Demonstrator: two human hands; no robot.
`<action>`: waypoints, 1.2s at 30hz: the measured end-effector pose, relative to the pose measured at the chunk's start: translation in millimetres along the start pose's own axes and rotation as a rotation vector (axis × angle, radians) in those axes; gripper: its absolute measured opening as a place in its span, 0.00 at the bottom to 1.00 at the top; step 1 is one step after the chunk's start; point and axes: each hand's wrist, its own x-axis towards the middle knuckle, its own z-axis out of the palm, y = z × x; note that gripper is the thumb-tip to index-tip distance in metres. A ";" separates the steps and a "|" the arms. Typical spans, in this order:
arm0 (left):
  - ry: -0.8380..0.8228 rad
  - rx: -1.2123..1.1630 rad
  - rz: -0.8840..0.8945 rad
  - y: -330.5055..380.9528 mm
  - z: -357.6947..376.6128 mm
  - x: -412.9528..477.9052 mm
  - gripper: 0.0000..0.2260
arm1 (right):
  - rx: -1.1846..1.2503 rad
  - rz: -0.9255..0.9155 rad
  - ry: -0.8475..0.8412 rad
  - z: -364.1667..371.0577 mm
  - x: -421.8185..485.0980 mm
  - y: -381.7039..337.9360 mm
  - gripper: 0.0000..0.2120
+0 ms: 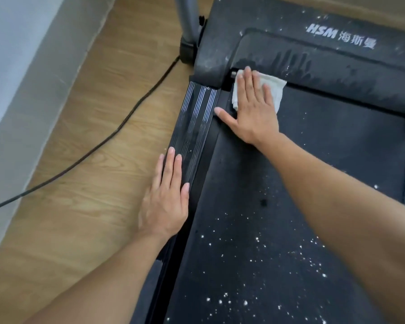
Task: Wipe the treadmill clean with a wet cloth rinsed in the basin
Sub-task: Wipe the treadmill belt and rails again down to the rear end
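Cloth lies at the far left corner of the treadmill belt, pinned under our right hand, its grip flat and spread to press evenly. Our left hand, grip also apart, braces on the side rail.

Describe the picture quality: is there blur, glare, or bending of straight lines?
Head view: even, soft light, no hard shadows; faint sheen on the side rail; the wide lens swells the near forearms and bends the wall line; the right hand, cloth and logo are fairly sharp; the belt specks are slightly smeared.
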 end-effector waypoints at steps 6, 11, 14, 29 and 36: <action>0.008 -0.049 -0.009 -0.4 -2.4 2.1 0.29 | 0.084 -0.040 -0.065 16.4 -85.6 -34.2 0.50; 0.001 -0.086 -0.021 -0.8 -2.5 1.5 0.28 | -0.023 -0.320 -0.234 51.0 -259.4 -70.3 0.48; -0.001 -0.090 -0.014 -3.0 -0.1 1.3 0.28 | -0.100 -0.433 -0.199 57.3 -257.3 -54.7 0.46; 0.003 -0.066 -0.012 2.2 -4.7 -0.1 0.26 | 0.077 -0.031 -0.050 33.1 -137.3 -41.4 0.47; -0.038 -0.088 -0.047 4.0 -5.6 0.3 0.28 | 0.030 -0.184 -0.141 59.8 -284.0 -43.3 0.43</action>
